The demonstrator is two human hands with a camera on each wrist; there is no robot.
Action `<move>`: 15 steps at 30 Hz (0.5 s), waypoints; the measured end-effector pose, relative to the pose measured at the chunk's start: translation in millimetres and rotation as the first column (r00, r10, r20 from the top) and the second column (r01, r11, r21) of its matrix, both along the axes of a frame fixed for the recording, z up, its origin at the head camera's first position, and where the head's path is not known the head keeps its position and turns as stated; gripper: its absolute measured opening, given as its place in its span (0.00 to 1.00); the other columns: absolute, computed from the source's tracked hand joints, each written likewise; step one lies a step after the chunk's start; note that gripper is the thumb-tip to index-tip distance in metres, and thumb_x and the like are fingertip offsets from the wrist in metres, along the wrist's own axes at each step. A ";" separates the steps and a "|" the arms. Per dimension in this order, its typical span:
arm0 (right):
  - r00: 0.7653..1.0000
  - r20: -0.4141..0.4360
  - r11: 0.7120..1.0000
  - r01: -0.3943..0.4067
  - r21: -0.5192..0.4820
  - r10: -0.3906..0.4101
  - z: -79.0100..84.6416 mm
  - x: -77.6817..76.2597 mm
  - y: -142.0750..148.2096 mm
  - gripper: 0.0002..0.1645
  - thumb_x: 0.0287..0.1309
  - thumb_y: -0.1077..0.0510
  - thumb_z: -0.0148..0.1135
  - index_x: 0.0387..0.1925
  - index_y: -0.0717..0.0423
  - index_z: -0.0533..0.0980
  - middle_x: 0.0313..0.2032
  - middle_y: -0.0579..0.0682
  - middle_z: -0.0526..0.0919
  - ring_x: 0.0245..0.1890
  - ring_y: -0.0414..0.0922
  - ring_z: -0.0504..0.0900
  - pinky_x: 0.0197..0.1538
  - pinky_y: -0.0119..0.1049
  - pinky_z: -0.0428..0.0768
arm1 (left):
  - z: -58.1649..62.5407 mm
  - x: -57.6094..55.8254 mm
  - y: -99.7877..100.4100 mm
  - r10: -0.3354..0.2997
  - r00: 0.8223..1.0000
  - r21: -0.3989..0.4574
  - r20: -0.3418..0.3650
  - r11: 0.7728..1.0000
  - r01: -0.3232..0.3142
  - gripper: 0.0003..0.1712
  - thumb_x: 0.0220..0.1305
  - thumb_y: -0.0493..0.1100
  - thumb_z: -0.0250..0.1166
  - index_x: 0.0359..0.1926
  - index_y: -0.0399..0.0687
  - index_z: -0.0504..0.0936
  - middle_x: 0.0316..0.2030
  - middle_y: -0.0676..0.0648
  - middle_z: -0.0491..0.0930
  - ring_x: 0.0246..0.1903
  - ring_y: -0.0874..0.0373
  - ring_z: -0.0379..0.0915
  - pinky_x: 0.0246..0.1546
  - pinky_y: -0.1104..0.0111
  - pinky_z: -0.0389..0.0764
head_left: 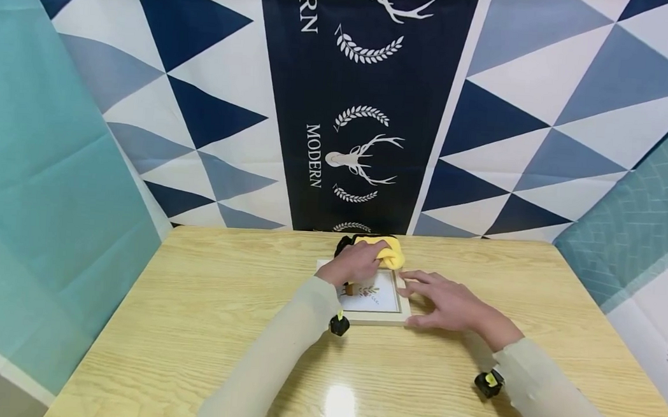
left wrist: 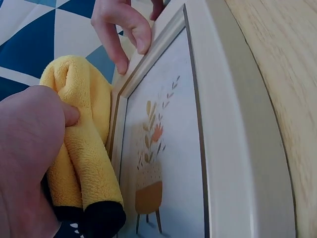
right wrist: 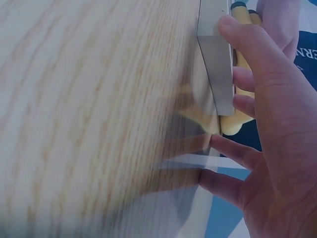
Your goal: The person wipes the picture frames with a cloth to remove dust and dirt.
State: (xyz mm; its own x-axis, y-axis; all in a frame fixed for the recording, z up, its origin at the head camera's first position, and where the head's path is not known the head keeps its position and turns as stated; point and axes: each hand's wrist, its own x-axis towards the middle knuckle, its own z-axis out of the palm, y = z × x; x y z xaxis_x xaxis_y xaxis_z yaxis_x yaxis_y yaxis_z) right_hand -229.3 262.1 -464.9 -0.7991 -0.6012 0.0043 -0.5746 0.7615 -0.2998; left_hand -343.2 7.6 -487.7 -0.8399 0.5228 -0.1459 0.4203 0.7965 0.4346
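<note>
A picture frame (head_left: 375,319) with a pale wooden border lies flat on the table and holds a print of a potted plant (left wrist: 148,198). My left hand (head_left: 356,264) grips a folded yellow cloth (head_left: 391,255) with black edging, at the frame's far rail. In the left wrist view the thumb presses into the plush cloth (left wrist: 89,148). My right hand (head_left: 446,301) holds the frame's right side, its thumb at the near corner and bent fingers on the right rail. Two other fingers (right wrist: 225,186) reach down to the table in the right wrist view.
The light wooden table (head_left: 217,329) ends at a wall hanging (head_left: 359,172) with triangles and deer heads just behind the frame. Teal panels (head_left: 39,152) stand at the left. A patterned sheet (head_left: 650,209) hangs at the right edge.
</note>
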 end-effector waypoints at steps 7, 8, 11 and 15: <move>1.000 -0.003 1.000 -0.006 0.003 0.006 -0.6 -1.3 0.5 0.42 0.64 0.25 0.75 0.72 0.39 0.84 0.83 0.53 0.74 0.79 0.66 0.77 0.64 0.71 0.85 | 5.3 7.5 -10.0 0.016 0.999 -0.009 -0.031 1.000 -0.017 0.25 0.91 0.50 0.50 0.81 0.73 0.70 0.63 0.52 0.86 0.65 0.53 0.80 0.68 0.52 0.79; 1.000 -0.003 1.000 -0.006 0.002 0.006 -0.5 -1.3 0.5 0.42 0.64 0.25 0.75 0.72 0.39 0.84 0.83 0.53 0.74 0.79 0.66 0.77 0.65 0.71 0.85 | 5.4 7.8 -12.4 0.017 0.999 -0.006 -0.034 1.000 -0.017 0.25 0.91 0.50 0.50 0.80 0.73 0.70 0.62 0.52 0.86 0.64 0.53 0.81 0.67 0.52 0.79; 1.000 -0.004 1.000 -0.006 0.005 0.006 -0.2 -1.2 0.3 0.42 0.65 0.25 0.75 0.72 0.40 0.84 0.83 0.54 0.74 0.79 0.66 0.77 0.65 0.71 0.85 | 5.3 8.0 -19.7 0.018 0.999 -0.007 -0.041 1.000 -0.018 0.25 0.91 0.50 0.49 0.81 0.74 0.70 0.62 0.53 0.86 0.65 0.53 0.80 0.66 0.52 0.79; 1.000 -0.003 1.000 -0.001 0.012 0.001 0.2 -0.9 0.1 0.42 0.65 0.25 0.74 0.72 0.40 0.84 0.83 0.54 0.74 0.79 0.66 0.76 0.65 0.71 0.85 | -6.2 -0.4 -30.8 0.005 0.998 -0.007 -0.058 1.000 -0.005 0.27 0.90 0.51 0.47 0.82 0.72 0.68 0.65 0.53 0.85 0.67 0.52 0.79 0.67 0.51 0.79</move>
